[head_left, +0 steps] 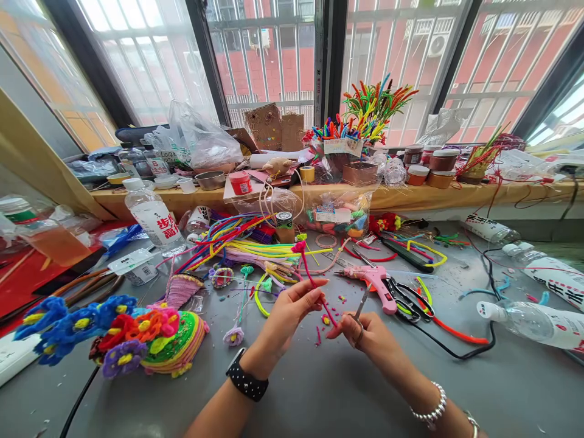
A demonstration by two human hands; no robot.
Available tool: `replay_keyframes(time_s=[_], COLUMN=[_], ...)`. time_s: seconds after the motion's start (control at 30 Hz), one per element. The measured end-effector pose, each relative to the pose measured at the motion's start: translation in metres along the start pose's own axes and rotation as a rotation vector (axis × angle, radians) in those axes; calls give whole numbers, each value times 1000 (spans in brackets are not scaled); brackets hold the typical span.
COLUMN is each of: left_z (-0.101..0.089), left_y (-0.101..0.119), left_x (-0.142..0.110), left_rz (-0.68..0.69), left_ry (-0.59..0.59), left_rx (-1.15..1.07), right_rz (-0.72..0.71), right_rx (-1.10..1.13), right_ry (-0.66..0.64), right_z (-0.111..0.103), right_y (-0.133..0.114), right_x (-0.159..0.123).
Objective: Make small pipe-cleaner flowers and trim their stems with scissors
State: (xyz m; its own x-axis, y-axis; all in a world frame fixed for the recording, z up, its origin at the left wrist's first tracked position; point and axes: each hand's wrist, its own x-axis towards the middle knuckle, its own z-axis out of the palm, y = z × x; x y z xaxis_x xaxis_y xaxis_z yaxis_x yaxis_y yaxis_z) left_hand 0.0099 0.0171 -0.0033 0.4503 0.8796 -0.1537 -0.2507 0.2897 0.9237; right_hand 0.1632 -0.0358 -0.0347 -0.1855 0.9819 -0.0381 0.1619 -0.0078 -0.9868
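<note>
Between finger and thumb, my left hand (289,313) pinches a dark pink pipe cleaner (306,266) with a small bunched pink tip at its upper end. The stem slants down to my right hand (371,340), whose fingertips meet its lower end. That hand is also closed around what looks like scissors, their narrow metal blade (363,301) pointing up and the handles mostly hidden. Small pink and yellow clippings (325,319) lie on the grey table (310,401) under the hands. A pale purple flower on a stem (233,336) lies left of my left hand.
Right of centre lie a pink glue gun (376,283) and black-handled pliers (406,301). Colourful fuzzy flowers (84,325) rest at left, with bundled pipe cleaners (255,252) behind. Plastic bottles lie at right, including one near the edge (533,322). A cluttered ledge (269,201) runs behind.
</note>
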Motion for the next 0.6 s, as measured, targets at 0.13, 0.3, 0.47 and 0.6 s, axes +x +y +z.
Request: replay_keyframes(time_s=[0.13,0.3,0.47,0.6], left_z=[2,3,3,3], left_y=[-1,-2,-1,0], left_x=[-1,-2,-1,-1], left_rz=[-2,-12,1,16], left_ry=[-28,-31,13,27], left_rx=[21,29,58,65], right_rz=[11,-8,9,-1], right_rx=[-41,-20,-42,-126], right_ry=[50,47,-15,-135], right_z=[0,1,0,-1], right_y=[0,-6,-6,2], right_x=[1,-1,-1,1])
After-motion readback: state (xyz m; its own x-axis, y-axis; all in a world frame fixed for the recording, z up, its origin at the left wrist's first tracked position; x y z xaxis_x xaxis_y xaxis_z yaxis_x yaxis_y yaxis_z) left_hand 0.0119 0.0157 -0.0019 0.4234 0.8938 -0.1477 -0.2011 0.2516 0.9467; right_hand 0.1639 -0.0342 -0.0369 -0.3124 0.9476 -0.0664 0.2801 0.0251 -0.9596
